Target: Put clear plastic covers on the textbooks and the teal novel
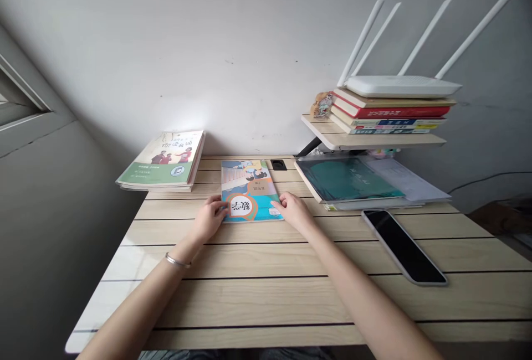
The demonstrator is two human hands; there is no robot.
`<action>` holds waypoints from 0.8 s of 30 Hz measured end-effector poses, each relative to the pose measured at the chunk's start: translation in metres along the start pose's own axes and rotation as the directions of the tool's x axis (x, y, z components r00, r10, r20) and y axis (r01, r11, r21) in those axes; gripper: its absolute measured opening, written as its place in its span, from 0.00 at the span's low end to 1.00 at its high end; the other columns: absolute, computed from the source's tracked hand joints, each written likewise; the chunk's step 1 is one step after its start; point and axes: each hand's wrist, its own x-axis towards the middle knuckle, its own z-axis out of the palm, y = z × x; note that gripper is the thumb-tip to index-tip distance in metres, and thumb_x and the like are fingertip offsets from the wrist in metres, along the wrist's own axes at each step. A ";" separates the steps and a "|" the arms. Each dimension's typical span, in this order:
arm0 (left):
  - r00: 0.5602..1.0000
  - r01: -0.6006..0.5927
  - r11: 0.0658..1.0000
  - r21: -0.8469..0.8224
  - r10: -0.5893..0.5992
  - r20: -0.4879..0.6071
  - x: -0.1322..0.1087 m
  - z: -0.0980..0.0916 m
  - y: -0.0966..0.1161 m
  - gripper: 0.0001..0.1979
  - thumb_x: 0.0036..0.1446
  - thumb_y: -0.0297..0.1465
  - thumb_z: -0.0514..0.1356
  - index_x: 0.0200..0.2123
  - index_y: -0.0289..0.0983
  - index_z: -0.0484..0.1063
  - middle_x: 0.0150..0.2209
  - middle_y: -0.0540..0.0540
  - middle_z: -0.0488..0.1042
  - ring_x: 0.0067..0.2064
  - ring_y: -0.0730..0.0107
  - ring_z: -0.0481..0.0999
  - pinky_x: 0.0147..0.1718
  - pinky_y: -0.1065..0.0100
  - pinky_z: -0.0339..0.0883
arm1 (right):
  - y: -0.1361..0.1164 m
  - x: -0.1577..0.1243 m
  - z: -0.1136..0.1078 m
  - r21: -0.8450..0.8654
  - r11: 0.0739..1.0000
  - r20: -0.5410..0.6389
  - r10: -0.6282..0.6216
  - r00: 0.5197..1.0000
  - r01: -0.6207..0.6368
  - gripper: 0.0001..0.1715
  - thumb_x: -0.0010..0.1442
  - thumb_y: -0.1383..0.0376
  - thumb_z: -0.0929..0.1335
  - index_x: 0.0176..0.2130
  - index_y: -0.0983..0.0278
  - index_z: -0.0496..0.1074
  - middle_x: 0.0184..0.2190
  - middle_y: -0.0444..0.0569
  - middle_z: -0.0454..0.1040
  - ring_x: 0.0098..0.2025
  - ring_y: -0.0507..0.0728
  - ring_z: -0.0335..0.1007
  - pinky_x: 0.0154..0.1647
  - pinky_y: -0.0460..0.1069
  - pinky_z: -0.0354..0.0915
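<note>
A blue and orange textbook (251, 187) with a cartoon cover lies flat on the wood-plank desk (249, 293), its cover lettering upside down to me. My left hand (210, 217) grips the book's near left edge, thumb on the cover and the other fingers curled at its side. On the opposite side, my right hand (294, 210) pinches the near right edge between thumb and fingers. A silver bangle (178, 261) circles my left wrist. The undersides of both hands' fingers are partly hidden.
At the left edge sits a stack of books (166, 160). Right of the textbook are a dark green folder (349, 179), papers (409, 180) and a phone (403, 246). A raised shelf (374, 139) carries more books (394, 112) and a white router (405, 86). A round socket (278, 165) is near the wall.
</note>
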 end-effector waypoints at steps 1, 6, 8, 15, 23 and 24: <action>0.999 -0.035 0.999 0.026 0.035 0.017 -0.009 -0.001 0.001 0.12 0.54 0.32 0.58 0.40 0.39 0.78 0.54 0.42 0.70 0.52 0.60 0.73 0.53 0.62 0.65 | -0.002 -0.002 -0.001 -0.027 0.999 -0.037 -0.047 0.998 0.046 0.08 0.56 0.61 0.68 0.30 0.63 0.69 0.28 0.47 0.72 0.32 0.56 0.67 0.31 0.47 0.58; 0.989 -0.143 0.984 0.109 0.136 0.063 -0.031 0.001 0.008 0.10 0.52 0.30 0.61 0.39 0.39 0.77 0.58 0.42 0.65 0.52 0.60 0.73 0.52 0.61 0.67 | -0.035 -0.022 0.005 -0.020 0.930 -0.147 -0.366 0.919 0.368 0.06 0.59 0.65 0.67 0.34 0.62 0.74 0.36 0.52 0.74 0.42 0.59 0.67 0.43 0.52 0.61; 0.983 -0.182 0.965 0.186 0.180 0.030 -0.031 0.006 0.009 0.09 0.51 0.26 0.61 0.37 0.38 0.77 0.56 0.41 0.67 0.51 0.59 0.73 0.52 0.59 0.67 | -0.054 -0.032 0.013 0.057 0.869 -0.117 -0.482 0.868 0.491 0.06 0.59 0.63 0.68 0.34 0.60 0.76 0.38 0.50 0.75 0.43 0.59 0.67 0.44 0.52 0.61; 0.932 -0.346 0.895 0.280 0.363 -0.011 -0.027 0.012 0.000 0.06 0.53 0.26 0.61 0.32 0.41 0.78 0.43 0.42 0.77 0.47 0.58 0.74 0.47 0.57 0.70 | -0.079 -0.046 0.036 0.024 0.815 -0.062 -0.576 0.815 0.578 0.07 0.58 0.62 0.70 0.38 0.56 0.78 0.42 0.49 0.76 0.46 0.60 0.67 0.42 0.54 0.60; 0.947 -0.320 0.912 0.258 0.318 0.050 -0.029 -0.001 -0.001 0.07 0.55 0.26 0.59 0.30 0.40 0.78 0.43 0.43 0.78 0.43 0.61 0.76 0.45 0.60 0.71 | -0.019 -0.037 0.013 0.078 0.823 -0.097 -0.555 0.826 0.562 0.04 0.55 0.65 0.72 0.32 0.55 0.79 0.39 0.46 0.77 0.43 0.57 0.67 0.44 0.54 0.58; 0.951 -0.309 0.916 0.255 0.303 0.061 -0.029 -0.003 -0.001 0.08 0.55 0.26 0.59 0.29 0.40 0.77 0.43 0.43 0.78 0.43 0.61 0.76 0.44 0.61 0.71 | -0.008 -0.037 0.007 0.067 0.844 -0.103 -0.525 0.845 0.532 0.04 0.54 0.65 0.73 0.32 0.55 0.80 0.39 0.47 0.77 0.44 0.58 0.67 0.44 0.54 0.57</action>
